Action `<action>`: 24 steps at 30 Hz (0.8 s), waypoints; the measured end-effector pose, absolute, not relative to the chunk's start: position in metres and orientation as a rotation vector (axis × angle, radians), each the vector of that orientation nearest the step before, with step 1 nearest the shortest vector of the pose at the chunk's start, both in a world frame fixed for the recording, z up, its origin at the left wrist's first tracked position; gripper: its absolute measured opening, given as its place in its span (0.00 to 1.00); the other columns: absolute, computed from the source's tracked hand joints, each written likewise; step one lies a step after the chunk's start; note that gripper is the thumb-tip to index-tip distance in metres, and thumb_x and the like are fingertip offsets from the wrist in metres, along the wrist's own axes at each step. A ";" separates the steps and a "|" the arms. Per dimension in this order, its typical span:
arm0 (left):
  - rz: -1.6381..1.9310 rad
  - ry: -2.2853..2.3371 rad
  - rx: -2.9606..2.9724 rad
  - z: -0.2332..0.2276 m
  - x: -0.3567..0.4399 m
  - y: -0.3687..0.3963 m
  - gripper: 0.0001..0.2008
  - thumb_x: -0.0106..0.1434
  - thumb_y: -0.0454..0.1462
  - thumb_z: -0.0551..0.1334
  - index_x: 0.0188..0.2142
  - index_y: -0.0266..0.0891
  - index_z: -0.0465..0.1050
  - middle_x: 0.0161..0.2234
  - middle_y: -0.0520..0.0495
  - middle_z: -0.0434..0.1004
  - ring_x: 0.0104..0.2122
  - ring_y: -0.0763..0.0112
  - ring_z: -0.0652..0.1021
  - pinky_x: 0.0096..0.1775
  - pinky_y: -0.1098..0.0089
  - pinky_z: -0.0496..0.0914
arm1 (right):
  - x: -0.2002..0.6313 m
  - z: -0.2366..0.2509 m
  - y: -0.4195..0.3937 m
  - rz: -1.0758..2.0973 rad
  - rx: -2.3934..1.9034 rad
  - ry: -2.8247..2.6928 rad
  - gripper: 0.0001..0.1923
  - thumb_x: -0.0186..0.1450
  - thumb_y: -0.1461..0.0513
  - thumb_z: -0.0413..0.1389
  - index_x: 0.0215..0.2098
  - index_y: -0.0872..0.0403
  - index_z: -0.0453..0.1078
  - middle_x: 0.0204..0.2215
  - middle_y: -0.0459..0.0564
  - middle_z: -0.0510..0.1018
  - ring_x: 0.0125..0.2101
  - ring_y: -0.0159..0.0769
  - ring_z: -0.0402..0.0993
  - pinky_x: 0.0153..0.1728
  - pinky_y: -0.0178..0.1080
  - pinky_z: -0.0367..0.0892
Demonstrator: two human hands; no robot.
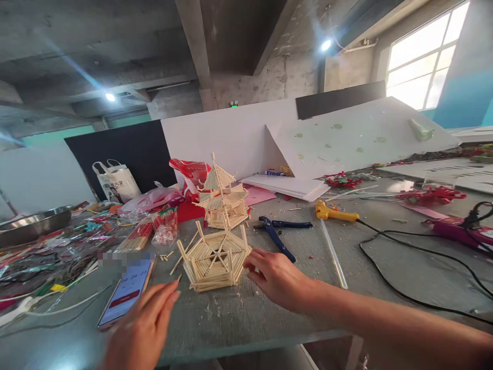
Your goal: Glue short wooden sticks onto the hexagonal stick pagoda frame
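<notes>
A six-sided frame of thin wooden sticks [215, 280], with short upright posts at its corners, stands on the table in front of me. My right hand [271, 275] has its fingers curled and closed on the right edge of this frame. To the lower left, my left hand [144, 324] is closed, with a short wooden stick [179, 278] showing at its fingertips, apart from the frame. Directly behind stands a tiered stick pagoda [225, 198] with a pointed roof. A few loose stick pieces [165, 256] lie left of the frame.
A phone [127, 295] lies beside my left hand. Dark blue cutters [279, 236], a yellow glue gun [337, 211] with a clear glue stick [333, 254], and a black cable [408, 293] lie to the right. Bundled sticks and plastic bags [154, 200] crowd the left.
</notes>
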State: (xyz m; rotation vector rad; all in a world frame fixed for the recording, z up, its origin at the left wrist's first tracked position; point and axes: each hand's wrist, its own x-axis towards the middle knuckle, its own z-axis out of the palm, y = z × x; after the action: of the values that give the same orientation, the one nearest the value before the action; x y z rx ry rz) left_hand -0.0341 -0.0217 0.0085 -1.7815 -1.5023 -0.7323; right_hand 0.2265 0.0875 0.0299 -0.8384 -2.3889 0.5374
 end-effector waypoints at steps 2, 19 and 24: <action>-0.695 -1.748 -1.718 0.009 -0.057 -0.031 0.15 0.64 0.43 0.49 0.36 0.44 0.73 0.32 0.50 0.80 0.31 0.68 0.80 0.29 0.73 0.72 | 0.230 0.031 0.067 0.319 -0.801 -2.500 0.08 0.63 0.65 0.47 0.31 0.56 0.68 0.29 0.49 0.71 0.26 0.30 0.65 0.27 0.34 0.56; -0.352 -2.518 -1.751 0.007 -0.054 -0.019 0.09 0.58 0.38 0.54 0.23 0.41 0.68 0.24 0.49 0.77 0.25 0.68 0.77 0.22 0.72 0.54 | 0.181 0.021 0.041 -0.411 -0.597 -2.829 0.04 0.58 0.69 0.49 0.30 0.55 0.64 0.28 0.48 0.71 0.23 0.33 0.68 0.18 0.36 0.55; -0.380 -2.537 -1.760 0.010 -0.048 -0.022 0.10 0.60 0.40 0.53 0.26 0.42 0.69 0.28 0.49 0.78 0.28 0.66 0.77 0.24 0.72 0.56 | 0.159 0.037 0.045 -0.609 -0.749 -2.865 0.10 0.56 0.73 0.50 0.34 0.59 0.67 0.29 0.52 0.73 0.24 0.38 0.72 0.18 0.37 0.61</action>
State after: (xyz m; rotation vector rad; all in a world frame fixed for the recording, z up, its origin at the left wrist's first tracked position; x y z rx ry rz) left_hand -0.0484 -0.0218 0.0096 -1.7597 -2.5369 -0.3797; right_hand 0.1595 0.0454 0.0375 -0.7491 -2.8654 -0.6095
